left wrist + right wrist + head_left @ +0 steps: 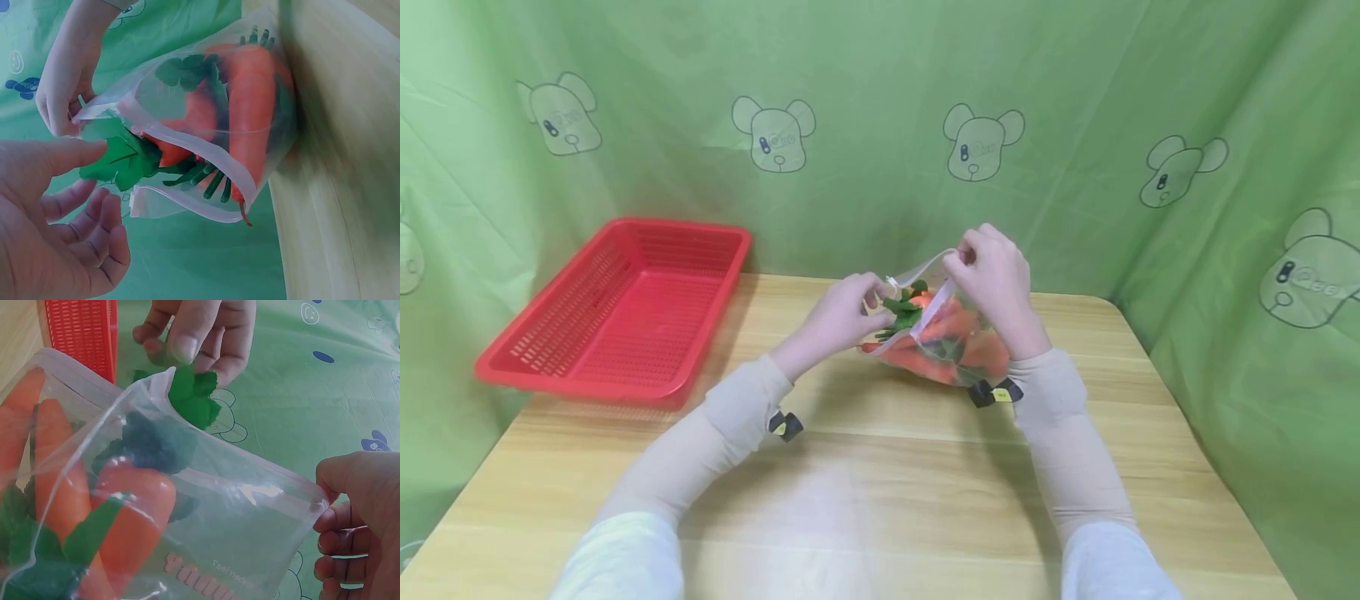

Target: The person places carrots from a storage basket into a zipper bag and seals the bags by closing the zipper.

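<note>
A clear plastic zipper bag (962, 350) stands on the table with its mouth parted. Inside are several orange carrots (250, 112) with green leafy tops, seen through the plastic. My right hand (996, 271) pinches a corner of the bag's rim between thumb and fingers and holds it up. At the mouth, a bunch of green leaves (125, 159) pokes out. My left hand (846, 312) is at those leaves, thumb tip against them, with a gap between the thumb and the loosely bent fingers. In the right wrist view, the left fingertips (185, 349) partly overlap the leaves.
A red plastic basket (700, 367) with slotted sides stands at the table's left, tilted-looking, with its floor bare. Green curtains (880, 200) with bear-head prints hang behind and at both sides of the wooden table (925, 500).
</note>
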`<act>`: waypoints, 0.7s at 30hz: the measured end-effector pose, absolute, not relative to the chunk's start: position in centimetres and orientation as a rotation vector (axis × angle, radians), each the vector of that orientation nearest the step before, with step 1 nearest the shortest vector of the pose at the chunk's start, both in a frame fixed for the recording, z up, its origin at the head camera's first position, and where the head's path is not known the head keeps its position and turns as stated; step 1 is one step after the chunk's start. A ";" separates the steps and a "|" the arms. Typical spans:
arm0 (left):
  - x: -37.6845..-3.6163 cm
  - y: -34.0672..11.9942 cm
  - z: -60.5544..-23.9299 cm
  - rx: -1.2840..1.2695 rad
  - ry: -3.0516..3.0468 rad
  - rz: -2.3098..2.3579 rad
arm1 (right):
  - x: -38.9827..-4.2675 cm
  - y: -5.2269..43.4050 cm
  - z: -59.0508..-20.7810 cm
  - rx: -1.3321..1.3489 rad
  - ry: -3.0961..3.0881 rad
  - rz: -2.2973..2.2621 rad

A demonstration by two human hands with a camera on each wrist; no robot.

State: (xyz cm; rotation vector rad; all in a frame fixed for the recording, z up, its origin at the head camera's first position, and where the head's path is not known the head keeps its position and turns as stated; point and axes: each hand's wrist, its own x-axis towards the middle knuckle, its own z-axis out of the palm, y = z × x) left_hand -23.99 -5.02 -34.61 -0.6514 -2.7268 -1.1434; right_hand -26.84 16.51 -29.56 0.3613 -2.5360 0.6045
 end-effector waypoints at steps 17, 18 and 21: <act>-23.9 -4.3 -34.7 -0.544 -2.687 -1.305 | -26.7 16.7 -29.5 0.356 -2.547 0.603; -24.0 -4.3 -34.7 -0.544 -2.682 -1.299 | -26.7 16.7 -29.5 0.356 -2.545 0.602; -24.1 -4.2 -34.8 -0.584 -2.670 -1.228 | -26.7 16.7 -29.6 0.358 -2.538 0.598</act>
